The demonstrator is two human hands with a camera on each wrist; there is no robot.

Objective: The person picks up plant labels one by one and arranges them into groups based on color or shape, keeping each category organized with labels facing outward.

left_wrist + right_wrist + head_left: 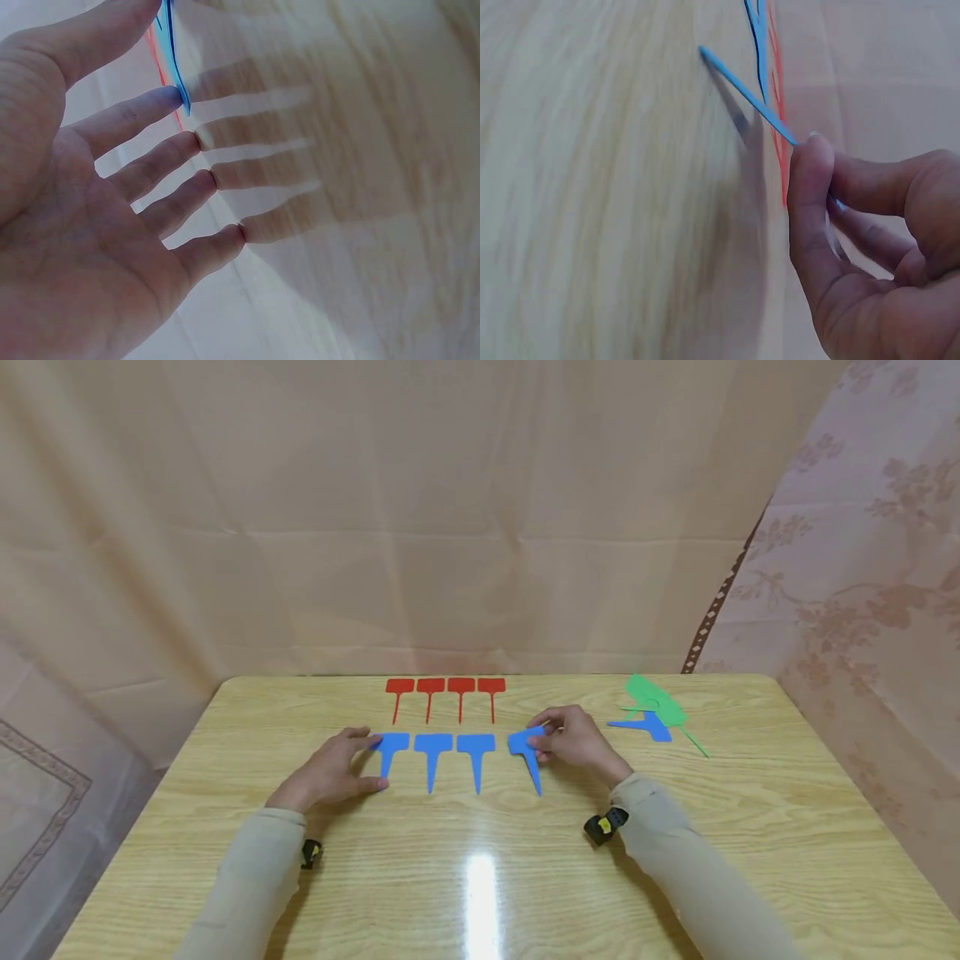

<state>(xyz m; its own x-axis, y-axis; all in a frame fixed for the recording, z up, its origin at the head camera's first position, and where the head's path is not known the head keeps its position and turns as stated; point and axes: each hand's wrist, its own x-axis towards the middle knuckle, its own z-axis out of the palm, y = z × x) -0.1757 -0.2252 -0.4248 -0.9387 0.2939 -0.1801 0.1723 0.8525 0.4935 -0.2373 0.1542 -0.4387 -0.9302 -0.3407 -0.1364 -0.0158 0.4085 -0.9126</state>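
Observation:
Thumb and fingers of my right hand (pixel 576 739) pinch a blue T-shaped plant label (pixel 528 758) by its broad head. In the right wrist view that label's stem (pixel 739 86) slants above the table, with a shadow under it. My left hand (pixel 333 770) spreads its fairly straight fingers at the leftmost blue label (pixel 393 742). Its index fingertip touches the head and its thumb lies by the stem tip. Between the hands lie two more blue labels, the nearer-left one (pixel 432 744) and its neighbour (pixel 476 745), stems toward me.
Behind the blue row lies a row of several red labels (pixel 461 686). At the right, green labels (pixel 656 695) overlap a further blue label (pixel 657 727) in a loose pile. The wooden table (pixel 420 877) ends at a beige curtain (pixel 450 527).

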